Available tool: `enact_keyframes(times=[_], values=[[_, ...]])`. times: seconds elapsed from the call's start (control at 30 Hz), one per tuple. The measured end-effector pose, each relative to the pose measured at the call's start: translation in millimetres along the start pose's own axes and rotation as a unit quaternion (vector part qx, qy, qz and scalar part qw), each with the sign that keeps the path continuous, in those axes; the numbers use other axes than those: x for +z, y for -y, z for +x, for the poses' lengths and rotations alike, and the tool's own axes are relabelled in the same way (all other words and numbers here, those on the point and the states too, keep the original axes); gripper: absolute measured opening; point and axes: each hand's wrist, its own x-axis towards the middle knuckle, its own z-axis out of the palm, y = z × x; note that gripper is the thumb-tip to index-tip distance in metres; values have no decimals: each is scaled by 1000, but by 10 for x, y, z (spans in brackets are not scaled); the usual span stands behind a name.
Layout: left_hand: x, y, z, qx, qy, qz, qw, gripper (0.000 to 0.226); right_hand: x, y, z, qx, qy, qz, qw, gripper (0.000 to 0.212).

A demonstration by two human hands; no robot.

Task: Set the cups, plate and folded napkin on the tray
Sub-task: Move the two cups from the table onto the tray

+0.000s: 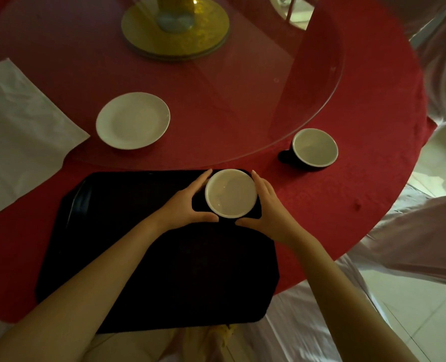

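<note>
A dark cup with a white inside is at the far right corner of the black tray. My left hand cups its left side and my right hand cups its right side, both holding it. A second dark cup stands on the red cloth to the right, beyond the tray. A white plate rests on the glass turntable, past the tray's left half. A white napkin lies spread flat at the left edge of the table.
A round glass turntable covers the middle of the red table, with a gold base and vase at its centre. White-covered chairs stand to the right. The table's edge curves close on the right.
</note>
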Motion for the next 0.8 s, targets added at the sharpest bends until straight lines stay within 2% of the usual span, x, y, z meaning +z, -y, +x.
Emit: enact_keyframes(times=[0.1, 0.2, 0.27, 0.4, 0.5, 0.67, 0.8], values=[[-93, -114, -37, 19, -16, -58, 998, 112, -152, -53, -90, 8, -47, 25, 999, 106], [-169, -367, -9, 45, -63, -101, 992, 105, -395, -180, -217, 2, -152, 34, 988, 93], [-166, -566, 93, 64, -78, -107, 989, 99, -588, -277, -282, 27, -217, 48, 975, 86], [36, -956, 454, 94, -48, -103, 989, 99, -976, -515, -319, 78, -297, 78, 948, 84], [319, -1115, 805, 86, -18, -36, 995, 94, -1177, -706, -262, 122, -281, 80, 948, 94], [702, -1084, 1393, 52, -51, 133, 988, 86, -1366, -931, -63, 164, -211, 48, 962, 106], [806, -1059, 1703, 38, -43, 163, 985, 92, -1429, -992, 86, 167, -192, 92, 963, 109]])
